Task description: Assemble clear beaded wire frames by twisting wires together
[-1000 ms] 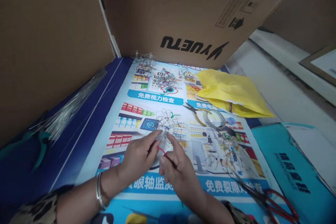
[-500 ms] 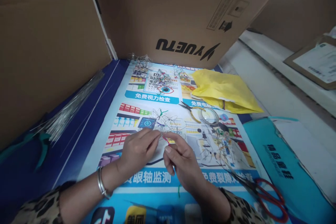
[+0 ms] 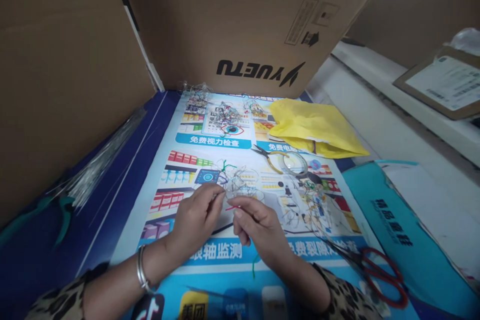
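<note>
My left hand [image 3: 198,215] is closed in a pinch on a thin wire, whose tip shows at the fingertips. Facing it, my right hand [image 3: 260,227] pinches a short pink-red thread [image 3: 233,207] between thumb and forefinger. A small gap separates the two sets of fingertips. Just beyond them lies a loose tangle of thin wire [image 3: 242,180], with a green thread [image 3: 226,165] and a purple bit at its left side. How the held wire joins this tangle is too fine to make out.
Yellow-handled pliers [image 3: 275,162], a tape roll [image 3: 296,165], a yellow bag [image 3: 315,127] and red-handled scissors [image 3: 382,275] lie on the right. More wire tangles [image 3: 227,114] are at the back. Straight wires [image 3: 97,165] and teal-handled pliers [image 3: 64,215] lie left. Cardboard [image 3: 255,20] walls the back.
My fingertips have drawn slightly apart. The pink-red thread, which sloped down between both hands, now lies flatter at the right fingertips. The whole view has shifted slightly.
</note>
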A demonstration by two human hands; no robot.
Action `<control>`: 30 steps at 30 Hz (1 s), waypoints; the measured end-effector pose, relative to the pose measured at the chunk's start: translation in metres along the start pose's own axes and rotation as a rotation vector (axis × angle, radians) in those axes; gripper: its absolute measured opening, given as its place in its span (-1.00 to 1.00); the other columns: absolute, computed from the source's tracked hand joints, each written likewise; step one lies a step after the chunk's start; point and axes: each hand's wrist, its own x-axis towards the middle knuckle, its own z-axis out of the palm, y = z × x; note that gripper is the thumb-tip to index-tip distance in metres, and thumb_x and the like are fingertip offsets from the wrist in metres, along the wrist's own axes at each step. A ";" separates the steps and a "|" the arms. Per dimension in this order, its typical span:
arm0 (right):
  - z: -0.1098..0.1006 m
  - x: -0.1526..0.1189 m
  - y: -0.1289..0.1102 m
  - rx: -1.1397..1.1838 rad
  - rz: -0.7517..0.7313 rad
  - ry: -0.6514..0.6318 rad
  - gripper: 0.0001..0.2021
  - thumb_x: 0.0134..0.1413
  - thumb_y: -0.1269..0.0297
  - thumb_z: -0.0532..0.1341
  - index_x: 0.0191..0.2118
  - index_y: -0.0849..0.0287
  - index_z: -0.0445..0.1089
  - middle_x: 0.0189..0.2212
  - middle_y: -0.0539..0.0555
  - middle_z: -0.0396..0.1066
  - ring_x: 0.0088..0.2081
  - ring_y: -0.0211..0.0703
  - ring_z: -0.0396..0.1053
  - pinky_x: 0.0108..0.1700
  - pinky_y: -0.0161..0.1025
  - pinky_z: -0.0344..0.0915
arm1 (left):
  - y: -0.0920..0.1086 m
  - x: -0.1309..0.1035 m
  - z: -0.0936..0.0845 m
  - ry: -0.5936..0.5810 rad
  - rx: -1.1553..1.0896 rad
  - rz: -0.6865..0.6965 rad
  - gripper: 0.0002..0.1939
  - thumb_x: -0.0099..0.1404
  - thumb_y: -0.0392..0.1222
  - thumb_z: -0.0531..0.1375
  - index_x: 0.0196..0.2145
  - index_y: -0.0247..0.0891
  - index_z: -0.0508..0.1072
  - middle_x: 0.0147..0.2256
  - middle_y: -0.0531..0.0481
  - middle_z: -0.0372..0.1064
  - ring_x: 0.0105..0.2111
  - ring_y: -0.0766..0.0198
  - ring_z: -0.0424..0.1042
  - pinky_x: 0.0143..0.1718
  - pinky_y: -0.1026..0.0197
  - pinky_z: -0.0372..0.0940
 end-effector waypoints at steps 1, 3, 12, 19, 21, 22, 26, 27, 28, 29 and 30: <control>0.000 0.000 0.000 -0.019 -0.011 0.010 -0.73 0.10 0.12 0.15 -0.15 0.17 0.38 -0.64 -0.10 0.29 -0.70 -0.43 0.16 -0.65 -0.43 0.11 | 0.002 0.000 0.000 -0.007 -0.031 -0.034 -0.91 0.30 -0.29 0.06 -0.25 -0.23 0.34 -0.33 0.02 0.41 -0.32 0.32 0.40 -0.31 0.28 0.29; 0.000 0.000 0.000 -0.052 -0.036 0.033 -0.73 0.10 0.12 0.15 -0.16 0.18 0.39 -0.64 -0.10 0.29 -0.70 -0.42 0.15 -0.65 -0.42 0.13 | 0.007 0.000 -0.001 -0.040 -0.097 -0.096 -0.92 0.31 -0.27 0.06 -0.29 -0.23 0.35 -0.36 0.04 0.38 -0.34 0.34 0.38 -0.31 0.29 0.27; -0.003 0.001 -0.001 -0.342 -0.184 0.133 -0.77 0.14 0.20 0.10 -0.19 0.16 0.43 -0.62 -0.05 0.30 -0.64 -0.35 0.21 -0.55 -0.36 0.22 | 0.016 -0.003 0.002 -0.143 -0.290 -0.290 -0.87 0.30 -0.19 0.06 -0.32 -0.23 0.37 -0.40 0.05 0.35 -0.38 0.33 0.33 -0.33 0.29 0.24; -0.004 0.002 -0.003 -0.484 -0.193 0.163 -0.77 0.15 0.18 0.09 -0.23 0.14 0.44 -0.59 -0.03 0.34 -0.60 -0.31 0.26 -0.52 -0.36 0.25 | 0.016 -0.003 0.005 -0.113 -0.258 -0.279 -0.88 0.28 -0.20 0.08 -0.31 -0.23 0.40 -0.39 0.05 0.39 -0.38 0.32 0.36 -0.35 0.29 0.26; -0.004 0.002 -0.003 -0.462 -0.166 0.163 -0.77 0.16 0.17 0.08 -0.24 0.15 0.43 -0.66 -0.07 0.27 -0.61 -0.31 0.26 -0.52 -0.37 0.24 | 0.016 -0.002 0.007 -0.079 -0.237 -0.269 -0.89 0.27 -0.21 0.09 -0.32 -0.23 0.41 -0.39 0.06 0.40 -0.38 0.33 0.37 -0.34 0.30 0.26; -0.005 0.002 -0.003 -0.470 -0.164 0.168 -0.77 0.16 0.17 0.08 -0.23 0.15 0.42 -0.68 -0.08 0.25 -0.61 -0.30 0.26 -0.52 -0.38 0.23 | 0.016 -0.002 0.008 -0.064 -0.228 -0.263 -0.90 0.26 -0.22 0.10 -0.32 -0.23 0.41 -0.39 0.06 0.41 -0.38 0.33 0.37 -0.33 0.31 0.26; -0.009 0.002 -0.004 -0.578 -0.179 0.174 -0.76 0.15 0.19 0.08 -0.15 0.15 0.39 -0.63 -0.06 0.34 -0.60 -0.29 0.30 -0.52 -0.37 0.22 | 0.015 0.000 0.011 -0.028 -0.209 -0.240 -0.91 0.26 -0.24 0.11 -0.34 -0.22 0.41 -0.41 0.09 0.41 -0.38 0.36 0.37 -0.31 0.33 0.26; -0.011 0.002 -0.005 -0.612 -0.188 0.174 -0.76 0.15 0.20 0.08 -0.13 0.15 0.39 -0.60 -0.05 0.37 -0.59 -0.29 0.32 -0.51 -0.37 0.22 | 0.015 0.000 0.011 -0.024 -0.204 -0.235 -0.91 0.26 -0.24 0.11 -0.35 -0.22 0.41 -0.41 0.09 0.41 -0.38 0.37 0.37 -0.31 0.33 0.26; -0.013 0.001 -0.007 -0.650 -0.202 0.179 -0.76 0.15 0.21 0.07 -0.14 0.14 0.39 -0.57 -0.04 0.41 -0.57 -0.28 0.34 -0.50 -0.37 0.23 | 0.015 0.001 0.011 -0.019 -0.198 -0.231 -0.92 0.26 -0.25 0.11 -0.35 -0.22 0.41 -0.41 0.09 0.41 -0.38 0.37 0.38 -0.31 0.33 0.27; -0.015 0.001 -0.008 -0.695 -0.221 0.190 -0.77 0.16 0.23 0.07 -0.15 0.13 0.40 -0.52 -0.02 0.45 -0.53 -0.26 0.38 -0.46 -0.36 0.24 | 0.015 0.001 0.012 -0.017 -0.193 -0.229 -0.92 0.26 -0.25 0.11 -0.35 -0.23 0.41 -0.41 0.09 0.41 -0.39 0.37 0.38 -0.31 0.33 0.27; -0.016 0.001 -0.009 -0.744 -0.241 0.206 -0.78 0.16 0.24 0.06 -0.17 0.11 0.41 -0.47 -0.01 0.48 -0.47 -0.24 0.41 -0.41 -0.35 0.26 | 0.015 0.001 0.012 -0.017 -0.189 -0.228 -0.92 0.25 -0.25 0.11 -0.34 -0.23 0.41 -0.41 0.09 0.41 -0.39 0.37 0.38 -0.31 0.33 0.27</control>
